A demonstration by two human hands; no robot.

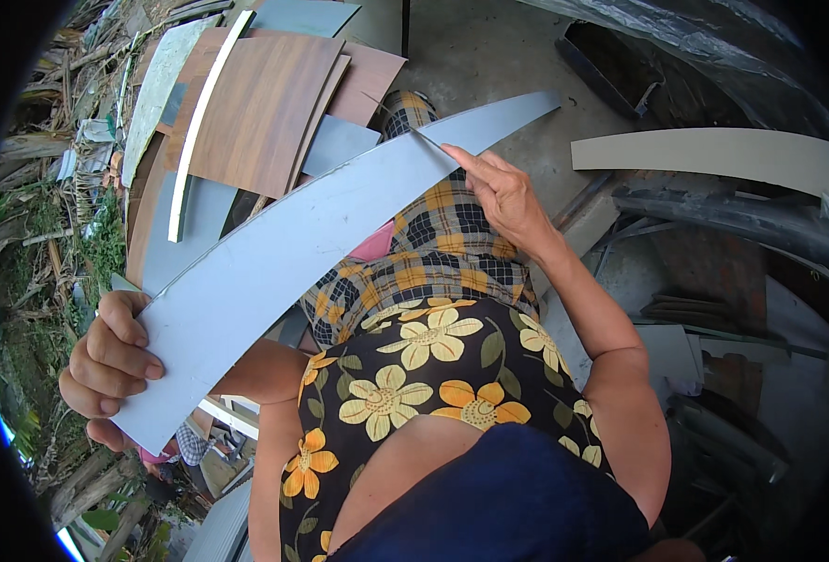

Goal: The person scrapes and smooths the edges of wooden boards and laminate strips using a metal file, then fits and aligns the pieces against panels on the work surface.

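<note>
A long, narrow light blue-grey board strip (pixel 283 239) lies slantwise before my body, from lower left to upper right. My left hand (pixel 110 361) is closed round its near left end, fingers on the upper face. Toward the far end, my right hand (pixel 508 195) is closed in a pinch on a thin dark pointed piece (pixel 433 148) against the strip's face. Whether this is a blade or a lifted bit of surface film, I cannot tell. Plaid cloth (pixel 452 225) over my legs shows beneath the strip.
Wood-grain boards (pixel 260 103) and grey offcuts are stacked at the far left, with a narrow white batten (pixel 207 122) across them. A beige strip (pixel 714 159) lies at the right, above a dark metal bar (pixel 714 211). Branches and plants (pixel 35 272) line the left edge.
</note>
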